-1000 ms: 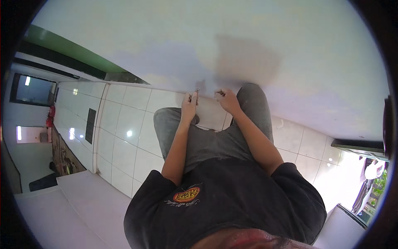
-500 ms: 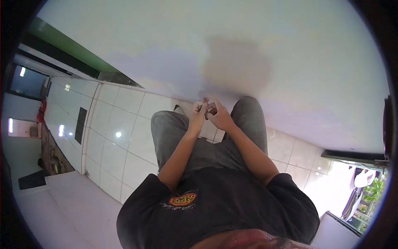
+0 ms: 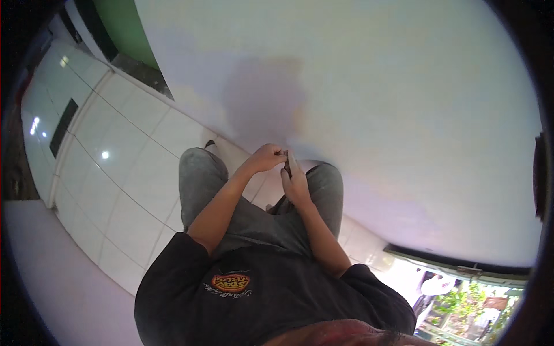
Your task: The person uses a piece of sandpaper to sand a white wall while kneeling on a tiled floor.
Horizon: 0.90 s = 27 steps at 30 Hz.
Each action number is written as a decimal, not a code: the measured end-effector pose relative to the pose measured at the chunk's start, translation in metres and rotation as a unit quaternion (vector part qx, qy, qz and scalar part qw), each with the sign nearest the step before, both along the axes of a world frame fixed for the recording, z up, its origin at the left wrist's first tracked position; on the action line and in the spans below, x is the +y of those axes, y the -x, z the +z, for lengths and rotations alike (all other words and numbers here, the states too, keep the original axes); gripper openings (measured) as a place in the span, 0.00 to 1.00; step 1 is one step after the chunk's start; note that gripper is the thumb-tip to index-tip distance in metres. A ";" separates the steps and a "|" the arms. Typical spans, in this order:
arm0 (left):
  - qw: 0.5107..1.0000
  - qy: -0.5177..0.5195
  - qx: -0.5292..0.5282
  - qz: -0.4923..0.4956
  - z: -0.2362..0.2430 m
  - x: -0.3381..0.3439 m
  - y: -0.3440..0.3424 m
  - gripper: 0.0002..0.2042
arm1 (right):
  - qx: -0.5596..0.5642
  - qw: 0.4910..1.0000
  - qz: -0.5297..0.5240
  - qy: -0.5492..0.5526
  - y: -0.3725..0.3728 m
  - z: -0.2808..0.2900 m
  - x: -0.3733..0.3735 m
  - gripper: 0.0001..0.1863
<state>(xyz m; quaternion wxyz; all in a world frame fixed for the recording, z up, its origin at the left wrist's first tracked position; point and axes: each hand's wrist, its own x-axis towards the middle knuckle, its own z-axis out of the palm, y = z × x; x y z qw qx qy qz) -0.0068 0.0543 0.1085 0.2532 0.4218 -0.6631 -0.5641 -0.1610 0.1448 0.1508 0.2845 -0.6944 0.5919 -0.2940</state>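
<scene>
In front of my knees, both hands meet at a small, dark brown object (image 3: 287,166), too small and too covered to name. My right hand (image 3: 297,187) holds it upright between the thumb and the straighter fingers. Coming in from the side, my left hand (image 3: 267,158) has its fingers curled and pinched at the upper end of the object. Whether the left fingertips hold a separate piece cannot be made out. Below the hands are my grey trousers (image 3: 202,173), with the knees apart.
A pale wall (image 3: 375,115) rises close beyond my knees. White tiled floor (image 3: 133,150) stretches left, crossed by a raised ledge (image 3: 78,124) near a dark strip (image 3: 63,128). A green doorway (image 3: 124,34) stands far left; greenery (image 3: 461,305) shows through an opening at lower right.
My view has turned, so the surroundings appear rotated. My left hand has swung from upright beside the right hand to a sideways pinch at the object's top. The right hand still holds the object.
</scene>
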 end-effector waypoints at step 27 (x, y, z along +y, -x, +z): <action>0.971 -0.028 -0.192 0.140 -0.080 -0.082 -0.093 0.26 | 0.577 0.693 0.277 0.332 -0.016 0.276 -0.151 0.15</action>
